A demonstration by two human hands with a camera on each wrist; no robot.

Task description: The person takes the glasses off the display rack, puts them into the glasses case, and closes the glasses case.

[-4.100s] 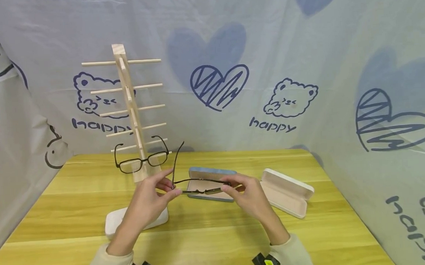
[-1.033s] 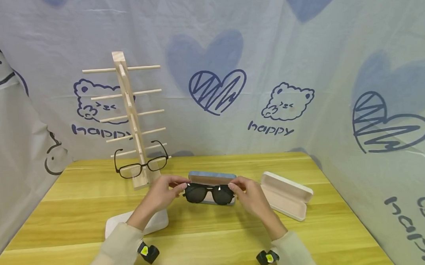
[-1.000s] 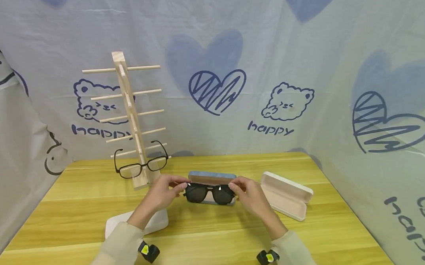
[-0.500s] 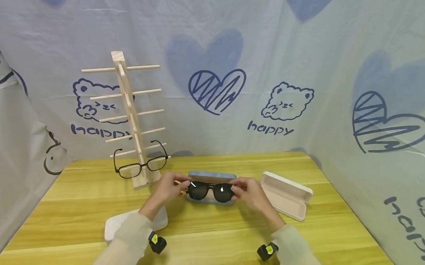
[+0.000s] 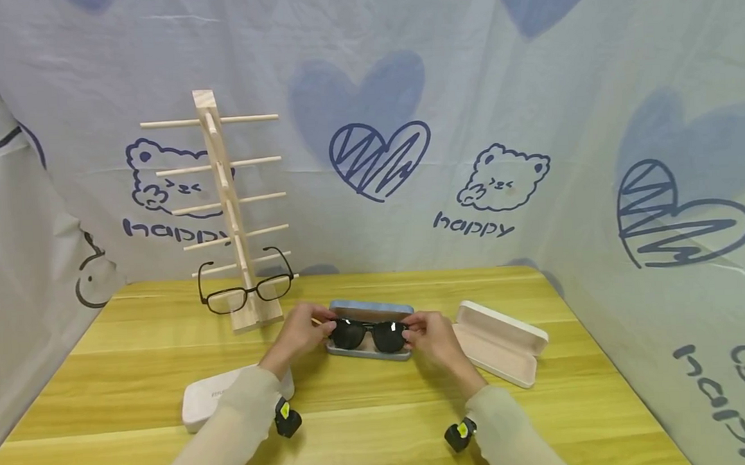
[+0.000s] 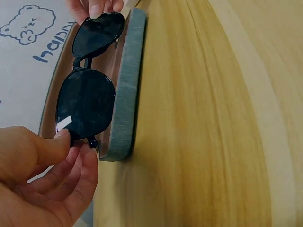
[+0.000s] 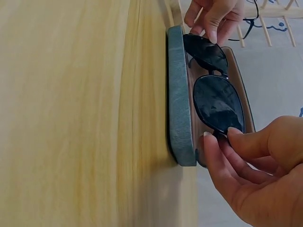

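While the left hand (image 5: 300,331) pinches one outer end of the black-framed, dark-lensed sunglasses (image 5: 355,336), the right hand (image 5: 433,335) pinches the other, each grip narrow, with the thumb on the front of the frame and fingers curled behind or beneath it. The sunglasses lie lengthwise over the opening of a blue-grey, long rectangular hinged case (image 5: 369,305), its lid raised toward the far edge and its pinkish lining showing; whether they touch the bottom of the case, I cannot tell. That case sits around the middle of the yellow wood-grain tabletop (image 5: 356,427), closer to the far edge. Toward the right edge, a white hinged case (image 5: 506,322) with a pale lining stands open at a slant, just beyond the right hand. On the left side, a closed white case (image 5: 208,399) lies partly under the left sleeve (image 5: 231,419). Near the far left corner rises a pale wooden stand (image 5: 223,180) with rows of thin pegs, and black-rimmed clear glasses (image 5: 251,290) hang low on it. Beyond the far edge hangs a pale cloth (image 5: 373,239) printed with blue hearts and bears.
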